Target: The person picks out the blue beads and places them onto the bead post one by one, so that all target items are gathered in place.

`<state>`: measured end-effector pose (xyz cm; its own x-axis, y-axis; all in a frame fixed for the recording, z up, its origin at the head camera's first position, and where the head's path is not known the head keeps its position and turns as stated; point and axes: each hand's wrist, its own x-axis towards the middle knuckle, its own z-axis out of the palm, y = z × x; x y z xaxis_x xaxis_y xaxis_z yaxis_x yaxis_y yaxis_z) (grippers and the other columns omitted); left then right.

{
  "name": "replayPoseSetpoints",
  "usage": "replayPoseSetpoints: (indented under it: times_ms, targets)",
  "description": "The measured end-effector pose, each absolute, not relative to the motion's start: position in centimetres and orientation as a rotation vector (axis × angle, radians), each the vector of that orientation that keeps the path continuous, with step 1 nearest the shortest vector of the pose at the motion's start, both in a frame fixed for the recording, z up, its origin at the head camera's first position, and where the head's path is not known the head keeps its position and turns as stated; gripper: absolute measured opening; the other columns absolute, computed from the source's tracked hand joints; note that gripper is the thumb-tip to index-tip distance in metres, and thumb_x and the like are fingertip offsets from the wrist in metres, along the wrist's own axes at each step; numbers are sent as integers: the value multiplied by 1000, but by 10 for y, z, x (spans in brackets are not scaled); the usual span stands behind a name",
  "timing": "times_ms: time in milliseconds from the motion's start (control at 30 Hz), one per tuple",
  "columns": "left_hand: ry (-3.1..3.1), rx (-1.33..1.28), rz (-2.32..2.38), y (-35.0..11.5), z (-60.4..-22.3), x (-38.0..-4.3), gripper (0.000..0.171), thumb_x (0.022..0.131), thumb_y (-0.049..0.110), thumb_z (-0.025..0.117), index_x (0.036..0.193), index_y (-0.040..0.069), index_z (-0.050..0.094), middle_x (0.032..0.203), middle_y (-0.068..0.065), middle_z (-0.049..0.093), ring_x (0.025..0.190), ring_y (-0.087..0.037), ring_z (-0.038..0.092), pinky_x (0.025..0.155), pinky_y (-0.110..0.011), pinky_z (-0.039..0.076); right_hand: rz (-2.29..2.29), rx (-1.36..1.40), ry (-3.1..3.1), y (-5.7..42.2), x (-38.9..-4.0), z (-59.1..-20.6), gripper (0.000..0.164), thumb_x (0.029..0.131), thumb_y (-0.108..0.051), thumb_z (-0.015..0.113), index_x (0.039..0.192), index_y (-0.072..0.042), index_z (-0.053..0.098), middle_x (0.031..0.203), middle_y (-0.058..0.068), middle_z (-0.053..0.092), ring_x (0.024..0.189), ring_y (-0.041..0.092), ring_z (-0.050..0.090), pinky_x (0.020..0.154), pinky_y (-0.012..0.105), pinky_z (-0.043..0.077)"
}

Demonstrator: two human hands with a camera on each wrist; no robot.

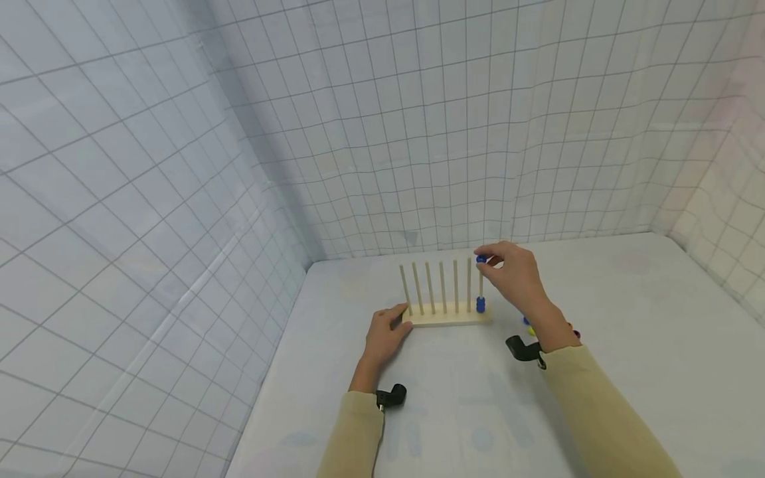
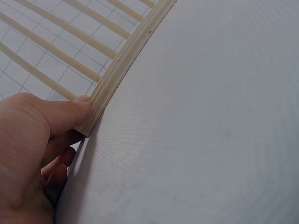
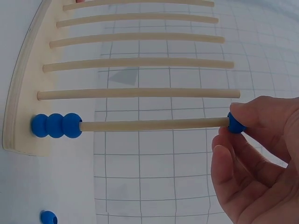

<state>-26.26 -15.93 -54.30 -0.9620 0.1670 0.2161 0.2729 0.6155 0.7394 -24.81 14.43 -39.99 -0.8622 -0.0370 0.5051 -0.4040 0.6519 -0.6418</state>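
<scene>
On my feed, the right hand [image 1: 511, 272], fingertips drawn together, pinches a blue bead [image 3: 237, 123] at the tip of the rightmost peg [image 3: 154, 124], above three stacked blue beads [image 3: 56, 125]. My left hand [image 1: 382, 337] grips the wooden rack [image 1: 448, 318] at its left end; loose beads [image 1: 532, 330] lie to the right on the table [image 1: 454, 411].

Peg rack [image 1: 445, 320] on table [image 1: 466, 398], 3 beads [image 3: 56, 125] low on rightmost peg [image 3: 154, 124], loose beads [image 3: 48, 217] right

no readable text, no labels, no brands, no numbers, no signs
</scene>
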Motion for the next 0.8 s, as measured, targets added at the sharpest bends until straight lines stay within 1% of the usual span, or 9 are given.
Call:
replayPoseSetpoints:
  times_ms: [233,533,800]
  targets:
    - [-2710,-355,-1271,-159,-543,-262,50,95,26,70,143,16,59,141,-7,57,130,-30,45,106,-56,36,1108,328,-2444,144,-248,-404,25,93,-12,74,118,-9,74,109,8,71,92,25,65,70,41,52]
    - [-2705,-383,-1251,-160,-545,-263,49,96,28,70,143,16,59,142,-7,57,129,-31,45,105,-57,37,1108,314,-2454,143,-248,-411,25,93,-14,73,118,-9,74,102,7,71,90,24,65,67,39,51]
    - [-2692,-387,-1265,-161,-546,-263,49,96,27,70,142,15,60,141,-9,58,128,-32,45,104,-58,37,1090,294,-2480,143,-250,-415,26,93,-15,73,118,-10,74,103,7,71,91,25,66,67,40,52]
